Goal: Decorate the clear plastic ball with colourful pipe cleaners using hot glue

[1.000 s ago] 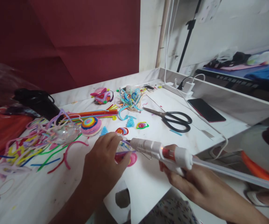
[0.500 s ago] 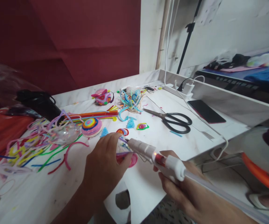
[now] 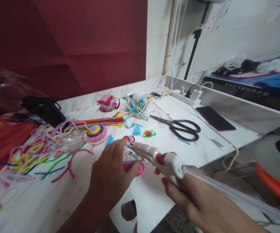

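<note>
My right hand (image 3: 188, 194) is wrapped round the grip of a white hot glue gun (image 3: 166, 161) with a small lit orange lamp. A clear glue stick (image 3: 210, 181) sticks out of its back. The gun's tip meets a craft piece (image 3: 131, 155) with a clear-looking middle, a pink edge and a purple strip on top. My left hand (image 3: 111, 171) is closed round the left side of this piece, hiding part of it. Just beyond the fingers lie a small red-and-blue coil (image 3: 129, 139) and a blue fuzzy triangle (image 3: 109, 139).
Black-handled scissors (image 3: 183, 127) and a phone (image 3: 215, 118) lie to the right, near a power strip (image 3: 188, 97) with a trailing cable. Loose pipe cleaners (image 3: 40, 161), a striped round disc (image 3: 96, 133) and a black bottle (image 3: 43, 110) crowd the left. White paper (image 3: 152, 194) hangs over the front edge.
The glue gun and my right hand have shifted slightly left and down, with the tip moving along the craft piece. My left hand keeps its hold. The view has shifted a little.
</note>
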Tool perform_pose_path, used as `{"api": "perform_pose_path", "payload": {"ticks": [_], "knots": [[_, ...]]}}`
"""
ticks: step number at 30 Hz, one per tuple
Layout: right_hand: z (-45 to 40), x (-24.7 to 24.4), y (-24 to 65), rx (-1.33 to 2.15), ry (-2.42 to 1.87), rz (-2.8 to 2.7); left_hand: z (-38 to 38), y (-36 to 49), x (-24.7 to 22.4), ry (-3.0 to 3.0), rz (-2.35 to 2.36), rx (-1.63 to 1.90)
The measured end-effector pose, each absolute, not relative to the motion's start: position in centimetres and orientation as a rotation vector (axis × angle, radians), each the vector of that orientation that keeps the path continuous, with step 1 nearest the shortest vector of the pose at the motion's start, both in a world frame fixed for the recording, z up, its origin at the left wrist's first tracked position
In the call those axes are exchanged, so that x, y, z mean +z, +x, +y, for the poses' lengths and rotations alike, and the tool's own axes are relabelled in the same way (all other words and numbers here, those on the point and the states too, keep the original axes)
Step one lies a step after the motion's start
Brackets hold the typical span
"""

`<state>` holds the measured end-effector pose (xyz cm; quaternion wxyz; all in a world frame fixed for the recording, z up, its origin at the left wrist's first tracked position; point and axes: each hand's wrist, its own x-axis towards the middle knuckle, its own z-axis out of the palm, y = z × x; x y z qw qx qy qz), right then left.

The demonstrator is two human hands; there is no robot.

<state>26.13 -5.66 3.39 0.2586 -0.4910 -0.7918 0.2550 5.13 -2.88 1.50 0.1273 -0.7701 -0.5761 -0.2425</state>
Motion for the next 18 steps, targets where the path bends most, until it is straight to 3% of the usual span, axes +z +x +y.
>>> {"api": "perform_pose_path", "payload": {"ticks": [8,18], "knots": [[-5.0,2.1,27.2,0.887,-1.332,-1.988,-3.1,5.1,1.8,-2.247,-1.743,-0.69],[-0.9,0.6,28.8,1.315,-1.336,-1.299,-3.0,4.9,1.6,-2.242,-1.772,-0.671]]}}
